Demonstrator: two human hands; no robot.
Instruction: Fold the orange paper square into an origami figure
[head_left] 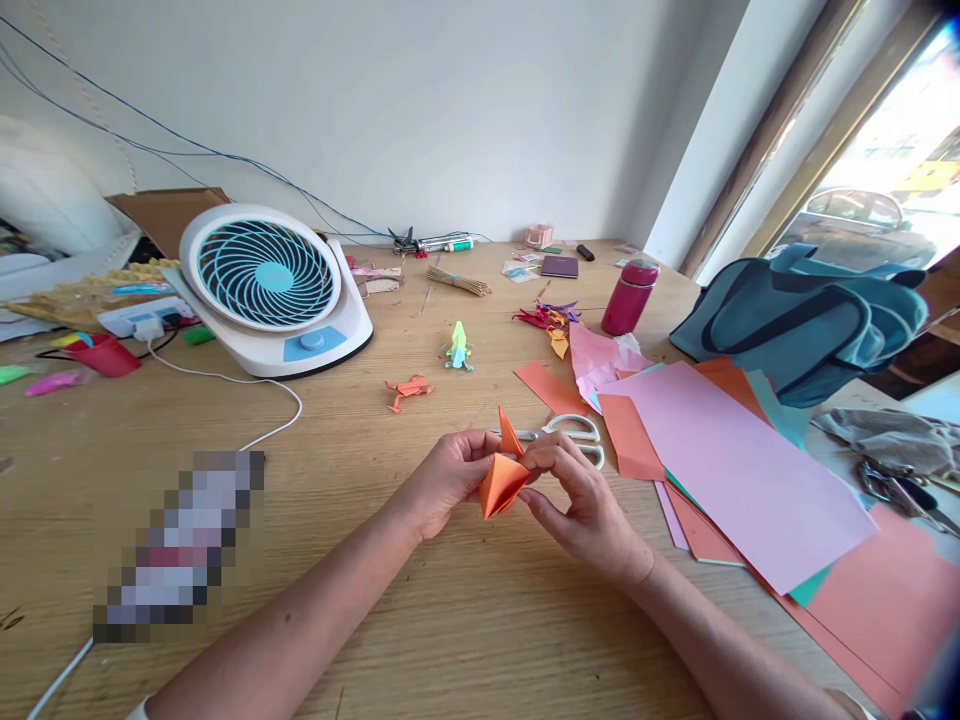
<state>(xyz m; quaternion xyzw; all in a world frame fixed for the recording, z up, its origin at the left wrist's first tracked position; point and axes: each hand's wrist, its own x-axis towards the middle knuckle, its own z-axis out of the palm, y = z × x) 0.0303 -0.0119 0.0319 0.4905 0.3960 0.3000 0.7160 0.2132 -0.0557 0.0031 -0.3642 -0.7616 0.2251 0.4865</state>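
Observation:
Between my two hands is a piece of folded orange paper (pixel 501 484), with one thin point sticking up and a wider pocket facing me. My left hand (pixel 453 478) pinches its left side between thumb and fingers. On the other side, my right hand (pixel 581 500) has its fingertips closed on the upper right edge, the thumb lower down. Just behind lie scissors (pixel 576 430) with white handles, their blades partly hidden by the paper. Farther back stand an orange folded paper figure (pixel 409 391) and a green and blue one (pixel 459 346).
Sheets of coloured paper (pixel 739 460) spread over the right side, near a blue bag (pixel 765 310) and a magenta bottle (pixel 631 297). A white fan (pixel 262 280) stands back left. A pixelated object (pixel 184 545) with a white cable lies front left.

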